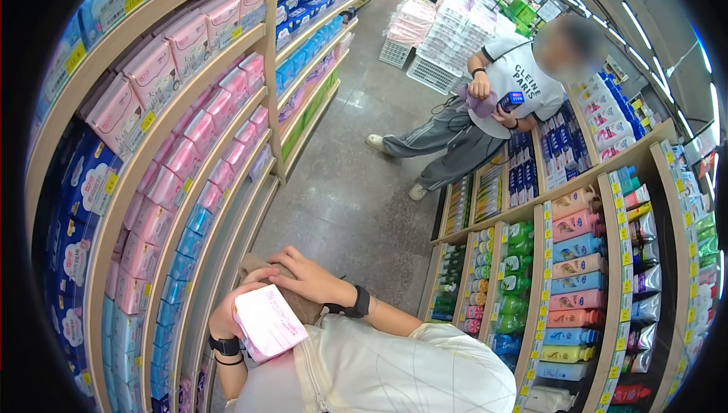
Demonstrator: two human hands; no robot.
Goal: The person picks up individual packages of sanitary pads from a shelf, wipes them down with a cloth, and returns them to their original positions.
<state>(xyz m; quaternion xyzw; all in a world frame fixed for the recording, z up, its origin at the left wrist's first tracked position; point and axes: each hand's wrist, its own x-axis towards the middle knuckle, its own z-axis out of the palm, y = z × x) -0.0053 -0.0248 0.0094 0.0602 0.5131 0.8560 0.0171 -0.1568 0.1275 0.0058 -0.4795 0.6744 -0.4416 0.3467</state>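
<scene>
A white and pink package [271, 323] is held against the front of a pale jacket, low in the view. My left hand [233, 308], with a black wristband, is wrapped round the package's upper edge at its far side. Beside it, my right hand [307, 276] rests with fingers spread on a brown cloth item [299, 305], just above the package. A black watch sits on that wrist. Part of the brown item is hidden under the hands.
Shelves [267, 72] of pink, blue and white packs line the left side. Bottles and tubes fill the right shelves [542, 261]. Up the aisle [341, 163], a person [523, 72] in a white shirt holds a dark blue box [513, 100]. Stacked packs [462, 34] stand behind.
</scene>
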